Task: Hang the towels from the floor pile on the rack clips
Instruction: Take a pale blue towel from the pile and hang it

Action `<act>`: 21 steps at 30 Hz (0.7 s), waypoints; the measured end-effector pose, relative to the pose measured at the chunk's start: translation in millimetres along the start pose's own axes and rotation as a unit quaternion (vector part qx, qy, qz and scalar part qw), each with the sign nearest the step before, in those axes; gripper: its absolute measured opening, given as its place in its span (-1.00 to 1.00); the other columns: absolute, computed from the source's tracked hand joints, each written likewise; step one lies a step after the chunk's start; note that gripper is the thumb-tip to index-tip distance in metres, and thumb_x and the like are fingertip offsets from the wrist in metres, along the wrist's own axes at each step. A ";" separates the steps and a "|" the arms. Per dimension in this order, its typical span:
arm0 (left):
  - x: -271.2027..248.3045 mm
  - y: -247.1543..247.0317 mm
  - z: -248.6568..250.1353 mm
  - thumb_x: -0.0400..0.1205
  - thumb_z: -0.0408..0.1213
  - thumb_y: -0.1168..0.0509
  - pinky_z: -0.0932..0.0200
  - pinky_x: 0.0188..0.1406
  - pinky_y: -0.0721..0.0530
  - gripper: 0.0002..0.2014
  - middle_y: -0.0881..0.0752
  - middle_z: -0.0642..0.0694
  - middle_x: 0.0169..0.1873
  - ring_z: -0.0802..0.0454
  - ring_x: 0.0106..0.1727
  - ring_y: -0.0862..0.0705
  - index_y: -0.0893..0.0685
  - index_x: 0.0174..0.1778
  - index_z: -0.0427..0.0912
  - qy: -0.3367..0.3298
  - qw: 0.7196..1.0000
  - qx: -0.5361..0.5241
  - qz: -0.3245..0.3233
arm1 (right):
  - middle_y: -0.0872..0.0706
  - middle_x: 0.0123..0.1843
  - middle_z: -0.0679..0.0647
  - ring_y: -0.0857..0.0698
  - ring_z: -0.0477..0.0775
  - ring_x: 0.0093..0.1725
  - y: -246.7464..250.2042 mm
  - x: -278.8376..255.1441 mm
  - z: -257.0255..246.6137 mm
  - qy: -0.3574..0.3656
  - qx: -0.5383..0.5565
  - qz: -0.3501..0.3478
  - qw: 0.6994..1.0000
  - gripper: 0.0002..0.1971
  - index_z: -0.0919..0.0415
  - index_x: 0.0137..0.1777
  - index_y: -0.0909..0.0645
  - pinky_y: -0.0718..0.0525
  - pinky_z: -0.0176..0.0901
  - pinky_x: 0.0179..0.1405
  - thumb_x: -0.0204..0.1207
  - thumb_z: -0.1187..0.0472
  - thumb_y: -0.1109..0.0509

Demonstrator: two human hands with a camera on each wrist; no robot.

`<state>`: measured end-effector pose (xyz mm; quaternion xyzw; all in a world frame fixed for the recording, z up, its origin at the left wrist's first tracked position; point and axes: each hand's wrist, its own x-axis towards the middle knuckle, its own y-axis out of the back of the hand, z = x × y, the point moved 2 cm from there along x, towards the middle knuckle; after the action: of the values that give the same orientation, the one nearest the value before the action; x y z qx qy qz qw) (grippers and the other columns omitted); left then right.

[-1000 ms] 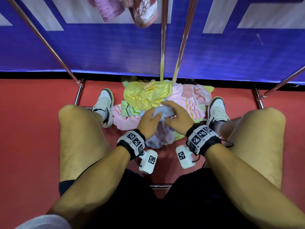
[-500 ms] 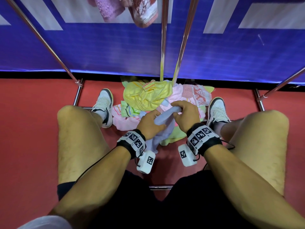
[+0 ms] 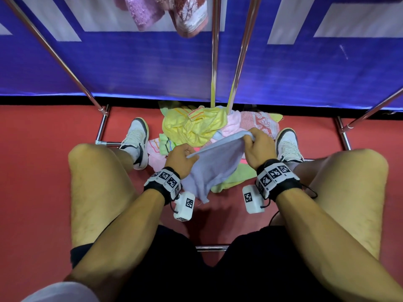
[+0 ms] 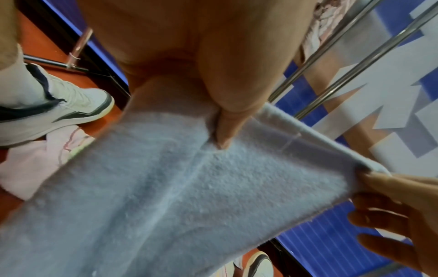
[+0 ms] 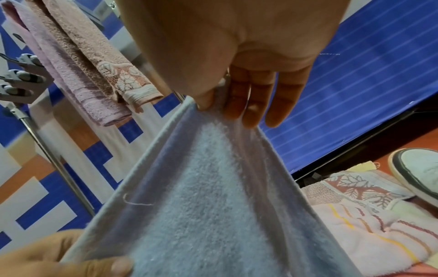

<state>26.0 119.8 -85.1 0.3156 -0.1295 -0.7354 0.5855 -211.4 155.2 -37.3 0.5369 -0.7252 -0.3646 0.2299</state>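
The blue towel (image 3: 214, 168) has been lifted and spread; soft, light, its top-edge corners are pinched by left hand (image 3: 180, 159) and right hand (image 3: 258, 149).

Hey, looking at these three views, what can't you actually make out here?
- Clips: right wrist view, blurred at the left edge; whether free, unclear.
- Hung towels: head view, tops cut by the upper edge, so their clips are unseen.
- Pile: head view, lower towels hidden under the blue towel and both hands.
- Left hand: left wrist view, fingers hidden behind the towel.
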 end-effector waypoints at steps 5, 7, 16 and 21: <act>9.4 12.6 -15.9 0.60 -0.30 -0.38 0.21 -0.36 -0.47 -0.84 -0.64 -0.02 -0.41 -0.06 -0.29 -0.60 -0.63 -0.29 -0.05 0.060 0.997 0.039 0.033 | -0.60 0.15 0.36 -0.58 0.34 0.11 2.6 2.5 9.8 -0.043 -0.017 0.002 0.999 -0.73 0.36 0.07 -0.56 -0.43 0.02 -0.04 0.73 0.18 -0.10; 9.6 17.9 -20.2 0.63 -0.29 -0.32 0.16 -0.26 -0.52 -0.89 -0.65 -0.07 -0.37 -0.12 -0.25 -0.61 -0.64 -0.22 -0.08 0.083 0.993 0.064 0.046 | -0.55 0.22 0.39 -0.56 0.36 0.17 3.5 3.5 11.9 -0.052 -0.028 0.002 0.998 -0.71 0.40 0.11 -0.56 -0.46 0.05 0.08 0.73 0.19 -0.10; 13.7 31.9 -30.0 0.72 -0.33 -0.15 0.08 -0.11 -0.53 -0.85 -0.67 -0.21 -0.16 -0.19 -0.14 -0.60 -0.63 -0.01 -0.16 0.104 0.987 0.052 0.111 | -0.60 0.18 0.43 -0.58 0.39 0.19 9.7 4.8 9.2 -0.064 -0.018 0.034 0.997 -0.70 0.45 0.10 -0.57 -0.46 0.05 0.12 0.73 0.23 -0.10; 13.4 34.4 -25.4 0.73 -0.29 -0.16 0.06 -0.16 -0.48 -0.81 -0.56 -0.14 -0.31 -0.12 -0.23 -0.51 -0.53 -0.19 -0.23 0.077 0.989 -0.011 0.130 | -0.65 0.10 0.43 -0.61 0.42 0.11 11.7 6.8 10.4 -0.067 -0.013 0.048 0.997 -0.74 0.40 0.09 -0.59 -0.49 0.03 0.01 0.70 0.25 -0.12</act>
<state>66.9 102.1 -89.5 0.3455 -0.1159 -0.6281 0.6875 -228.2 153.5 -35.2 0.4729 -0.7588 -0.3979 0.2053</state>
